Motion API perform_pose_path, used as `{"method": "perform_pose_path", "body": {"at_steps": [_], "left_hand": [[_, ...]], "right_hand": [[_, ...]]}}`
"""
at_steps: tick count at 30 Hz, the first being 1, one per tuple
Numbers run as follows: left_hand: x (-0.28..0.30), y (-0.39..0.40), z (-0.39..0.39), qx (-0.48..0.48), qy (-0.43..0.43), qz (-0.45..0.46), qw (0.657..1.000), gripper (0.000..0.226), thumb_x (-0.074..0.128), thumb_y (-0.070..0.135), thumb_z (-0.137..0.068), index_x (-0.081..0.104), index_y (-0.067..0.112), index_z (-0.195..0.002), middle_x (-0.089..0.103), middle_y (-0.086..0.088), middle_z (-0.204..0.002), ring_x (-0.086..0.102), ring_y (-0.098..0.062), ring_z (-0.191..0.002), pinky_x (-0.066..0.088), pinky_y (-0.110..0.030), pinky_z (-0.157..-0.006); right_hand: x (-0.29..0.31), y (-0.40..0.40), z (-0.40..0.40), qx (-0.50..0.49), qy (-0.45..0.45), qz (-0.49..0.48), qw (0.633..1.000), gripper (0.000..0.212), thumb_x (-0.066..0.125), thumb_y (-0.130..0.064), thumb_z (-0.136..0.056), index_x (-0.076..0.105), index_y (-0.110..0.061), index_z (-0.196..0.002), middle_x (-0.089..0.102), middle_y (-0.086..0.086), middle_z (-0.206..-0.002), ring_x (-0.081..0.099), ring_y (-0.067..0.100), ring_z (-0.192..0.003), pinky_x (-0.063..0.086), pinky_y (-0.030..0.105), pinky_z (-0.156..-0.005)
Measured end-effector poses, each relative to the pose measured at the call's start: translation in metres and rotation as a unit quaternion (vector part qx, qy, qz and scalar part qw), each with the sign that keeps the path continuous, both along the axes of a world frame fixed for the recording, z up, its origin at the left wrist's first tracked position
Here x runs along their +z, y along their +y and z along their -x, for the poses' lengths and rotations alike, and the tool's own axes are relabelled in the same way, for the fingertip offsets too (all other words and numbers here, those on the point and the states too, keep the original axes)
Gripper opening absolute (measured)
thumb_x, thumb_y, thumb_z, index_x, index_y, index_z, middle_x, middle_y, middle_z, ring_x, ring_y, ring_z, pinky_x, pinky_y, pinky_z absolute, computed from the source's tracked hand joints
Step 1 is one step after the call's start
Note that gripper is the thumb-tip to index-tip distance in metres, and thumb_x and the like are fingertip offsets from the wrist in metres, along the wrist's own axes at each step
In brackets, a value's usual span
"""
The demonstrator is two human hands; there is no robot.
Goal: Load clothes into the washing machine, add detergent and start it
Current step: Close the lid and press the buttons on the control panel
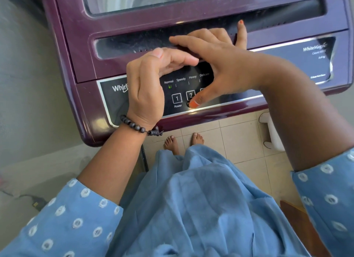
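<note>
Seen from above: purple top-loading washing machine [80,52] filling the frame from 9 to 3 o'clock, glass lid [145,0] closed at 12 o'clock, no clothes discernible through it. Black control panel [115,101] along the near edge, marked Normal, Speedy, Heavy, Delicate, with a green light lit under Normal [169,86]. Button 1, Power [176,98], uncovered at centre; button 2 [190,95] just to its 3 o'clock. Right hand [220,65] spread wide over the panel, thumb tip [193,104] pressing down just below button 2, index finger stretched toward 9 o'clock, another finger pointing to 12 o'clock against the lid's dark recess. Left hand [147,88] at 9 o'clock of the right, fingers loosely curled above the panel, gripping nothing, thumb raised; dark bead bracelet [138,127] round the wrist. Blue dotted sleeves and blue garment [201,199] at 6 o'clock, bare feet [183,142] on the tiled floor [239,138].
</note>
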State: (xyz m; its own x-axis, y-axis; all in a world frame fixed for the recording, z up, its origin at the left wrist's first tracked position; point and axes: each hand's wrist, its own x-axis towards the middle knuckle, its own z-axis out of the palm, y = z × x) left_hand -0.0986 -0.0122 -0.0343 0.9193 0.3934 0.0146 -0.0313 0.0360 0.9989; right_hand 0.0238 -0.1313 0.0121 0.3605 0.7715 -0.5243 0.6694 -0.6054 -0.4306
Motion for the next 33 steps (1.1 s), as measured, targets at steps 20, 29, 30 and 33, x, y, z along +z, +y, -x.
{"method": "perform_pose_path", "body": {"at_steps": [20, 29, 30, 33], "left_hand": [[-0.001, -0.005, -0.009, -0.073, -0.017, -0.036, 0.997, 0.056, 0.017, 0.024, -0.093, 0.069, 0.005, -0.102, 0.071, -0.01, -0.102, 0.067, -0.016, -0.103, 0.05, -0.026, -0.091], [0.001, -0.005, -0.008, -0.063, 0.004, 0.019, 0.998, 0.058, 0.019, 0.033, -0.09, 0.067, 0.004, -0.104, 0.07, -0.011, -0.103, 0.067, -0.011, -0.102, 0.049, -0.022, -0.09], [0.002, -0.005, -0.008, -0.062, 0.005, 0.021, 0.998, 0.058, 0.02, 0.034, -0.09, 0.067, 0.004, -0.104, 0.07, -0.012, -0.103, 0.067, -0.012, -0.102, 0.049, -0.022, -0.09], [0.002, -0.005, -0.008, -0.059, 0.004, 0.025, 0.998, 0.058, 0.02, 0.033, -0.089, 0.067, 0.003, -0.104, 0.07, -0.012, -0.102, 0.068, -0.012, -0.102, 0.049, -0.022, -0.09]], "right_hand": [[0.002, -0.003, 0.0, -0.041, 0.024, -0.038, 0.998, 0.112, 0.077, -0.044, -0.074, 0.0, -0.036, -0.155, 0.034, -0.013, -0.146, 0.015, 0.015, -0.144, -0.025, 0.068, -0.105], [-0.001, -0.004, 0.002, -0.047, 0.018, -0.05, 0.998, 0.111, 0.077, -0.043, -0.074, 0.003, -0.034, -0.155, 0.035, -0.013, -0.146, 0.016, 0.016, -0.144, -0.025, 0.065, -0.106], [-0.001, -0.004, 0.001, -0.048, 0.018, -0.05, 0.997, 0.111, 0.078, -0.043, -0.073, 0.003, -0.034, -0.155, 0.035, -0.013, -0.146, 0.016, 0.016, -0.144, -0.025, 0.065, -0.106], [-0.001, -0.004, 0.001, -0.05, 0.017, -0.051, 0.997, 0.111, 0.078, -0.043, -0.072, 0.004, -0.035, -0.155, 0.036, -0.014, -0.145, 0.016, 0.016, -0.144, -0.024, 0.066, -0.107]]}}
